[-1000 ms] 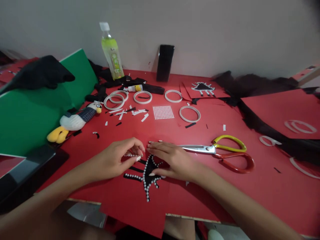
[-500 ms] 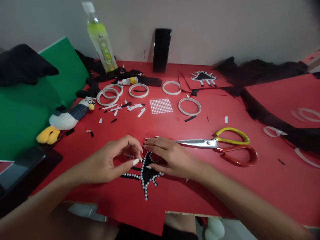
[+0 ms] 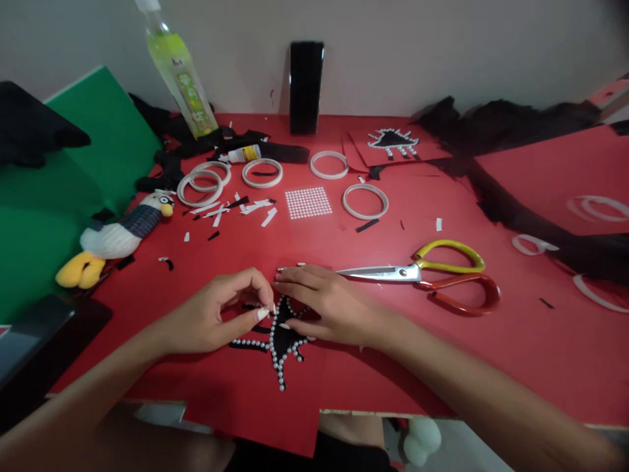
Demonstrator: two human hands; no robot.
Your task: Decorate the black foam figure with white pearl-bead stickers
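A black cut-out shape (image 3: 284,337), edged with small pearl beads, lies on a red card (image 3: 255,410) that overhangs the table's front edge. Over the shape's upper left side my left hand (image 3: 216,314) holds thumb and fingertips in a pinch; whatever is between them is too small to make out. My right hand (image 3: 339,301) rests flat with fingers extended over the shape's right part, hiding some of it. Just beyond the right hand lie large scissors (image 3: 407,272) with one yellow and one red handle. A sheet of pearl beads (image 3: 308,203) lies farther back.
Several tape rolls (image 3: 365,201), paper scraps (image 3: 255,206) and a small glue bottle (image 3: 244,154) lie behind my hands. A phone (image 3: 305,88) and a drink bottle (image 3: 181,82) stand at the wall. A plush bird (image 3: 118,233) is left; a beaded card (image 3: 393,141) sits at the back.
The whole view has shifted slightly, so things appear a little farther left and higher. My left fingertips have closed in on the shape's edge; the right hand stays flat on it.
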